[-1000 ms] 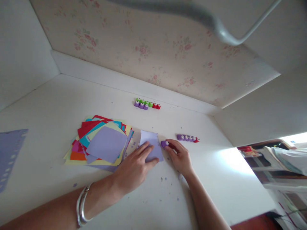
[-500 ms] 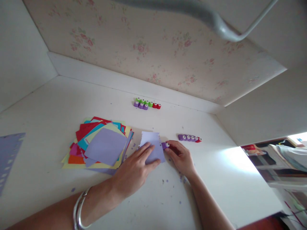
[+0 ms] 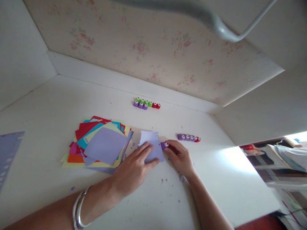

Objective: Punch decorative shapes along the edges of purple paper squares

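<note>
A light purple sheet of paper (image 3: 150,138), with notched edges, lies on the white tabletop. My left hand (image 3: 135,164) rests on it with the fingers stretched out, pressing it flat. At the sheet's right edge, my right hand (image 3: 179,156) grips a small purple craft punch (image 3: 164,145) with a white round button on top. The punch touches the paper's edge; whether the edge sits inside its slot I cannot tell. Small purple paper bits (image 3: 181,179) are scattered below my right hand.
Left of the sheet is a pile of coloured paper (image 3: 105,145). Green, purple and red punches (image 3: 146,103) stand near the back wall. Another row of punches (image 3: 189,138) stands to the right. A punched purple sheet (image 3: 9,153) lies far left. A grey curved bar (image 3: 216,27) hangs overhead.
Both hands, the paper and the punch keep nearly the same positions relative to each other. The whole view has shifted very slightly.
</note>
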Motion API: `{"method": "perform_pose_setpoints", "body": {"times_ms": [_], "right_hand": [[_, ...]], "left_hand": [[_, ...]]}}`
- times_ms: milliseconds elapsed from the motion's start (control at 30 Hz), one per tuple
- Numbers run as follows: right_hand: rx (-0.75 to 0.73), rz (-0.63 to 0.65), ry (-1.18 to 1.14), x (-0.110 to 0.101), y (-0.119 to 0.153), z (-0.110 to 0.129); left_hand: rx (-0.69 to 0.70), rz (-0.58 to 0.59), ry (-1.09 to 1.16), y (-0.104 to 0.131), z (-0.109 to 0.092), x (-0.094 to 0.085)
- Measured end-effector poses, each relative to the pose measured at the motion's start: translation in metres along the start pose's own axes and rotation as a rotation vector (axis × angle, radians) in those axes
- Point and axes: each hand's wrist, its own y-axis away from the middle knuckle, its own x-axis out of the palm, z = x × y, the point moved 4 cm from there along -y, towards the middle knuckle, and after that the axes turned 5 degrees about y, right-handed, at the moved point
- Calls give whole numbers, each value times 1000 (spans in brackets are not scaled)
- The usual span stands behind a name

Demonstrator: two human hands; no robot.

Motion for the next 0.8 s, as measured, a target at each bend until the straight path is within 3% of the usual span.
{"method": "perform_pose_setpoints", "body": {"times_ms": [800], "right_hand": [[-57,24,16,1,1,5]], "left_hand": [[-3,1,8,0,1,2]]}}
